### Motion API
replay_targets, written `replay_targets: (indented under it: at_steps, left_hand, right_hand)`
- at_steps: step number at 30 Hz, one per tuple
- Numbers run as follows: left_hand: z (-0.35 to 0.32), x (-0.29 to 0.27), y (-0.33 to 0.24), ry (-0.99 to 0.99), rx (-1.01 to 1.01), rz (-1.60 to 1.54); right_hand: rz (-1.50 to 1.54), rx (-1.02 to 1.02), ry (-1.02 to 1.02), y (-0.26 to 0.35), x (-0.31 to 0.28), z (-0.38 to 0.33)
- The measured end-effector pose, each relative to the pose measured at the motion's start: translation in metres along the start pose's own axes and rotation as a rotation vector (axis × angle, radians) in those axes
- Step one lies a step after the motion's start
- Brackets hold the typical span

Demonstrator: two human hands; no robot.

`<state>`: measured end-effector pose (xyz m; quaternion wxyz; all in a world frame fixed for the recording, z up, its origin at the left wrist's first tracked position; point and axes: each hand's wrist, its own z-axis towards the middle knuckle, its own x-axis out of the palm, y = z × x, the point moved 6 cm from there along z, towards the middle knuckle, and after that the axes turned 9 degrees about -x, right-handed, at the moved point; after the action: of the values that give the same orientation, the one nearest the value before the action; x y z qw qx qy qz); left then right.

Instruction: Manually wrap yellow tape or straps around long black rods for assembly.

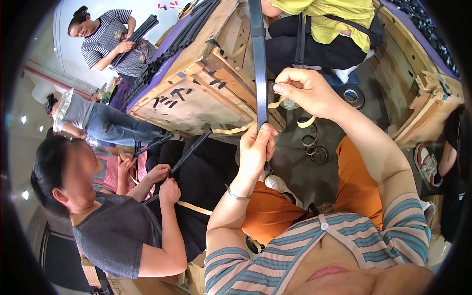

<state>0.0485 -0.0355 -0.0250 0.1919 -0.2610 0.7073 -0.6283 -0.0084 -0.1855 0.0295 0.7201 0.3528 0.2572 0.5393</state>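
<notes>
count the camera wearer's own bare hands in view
2: the left hand grips the lower end of a long, glossy black strip; the right hand is curled just right of that strip, close to a narrow, pale-yellow tape. Neither is hidden.

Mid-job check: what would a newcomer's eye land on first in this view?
Probably the long black strip, rising from the left hand to the picture's top edge. Next, the pale tape curling below the right hand. Then the bright colours: orange trousers at lower centre, a yellow top at upper right.
</notes>
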Motion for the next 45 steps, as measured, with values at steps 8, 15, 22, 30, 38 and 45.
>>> replay_targets:
  at_steps: [8, 15, 22, 30, 38, 45]
  left_hand:
    - [0.003, 0.001, 0.003, 0.01, -0.002, 0.029]
    - [0.001, 0.004, 0.004, 0.023, 0.012, 0.061]
    - [0.001, 0.007, 0.003, -0.003, 0.022, 0.069]
    - [0.001, 0.007, 0.003, -0.003, 0.041, 0.083]
    - [-0.001, 0.007, 0.003, 0.002, 0.032, 0.067]
    - [0.0, 0.007, 0.002, -0.005, 0.042, 0.1]
  right_hand:
    - [0.032, 0.029, -0.041, 0.001, -0.006, 0.002]
    - [0.029, 0.025, -0.05, 0.0, -0.009, 0.001]
    - [0.036, 0.012, -0.046, 0.002, -0.011, 0.001]
    - [0.044, 0.054, -0.024, 0.001, -0.01, 0.0]
    - [0.029, 0.003, -0.033, 0.005, -0.013, 0.002]
    - [0.027, -0.035, -0.032, -0.002, -0.014, 0.003]
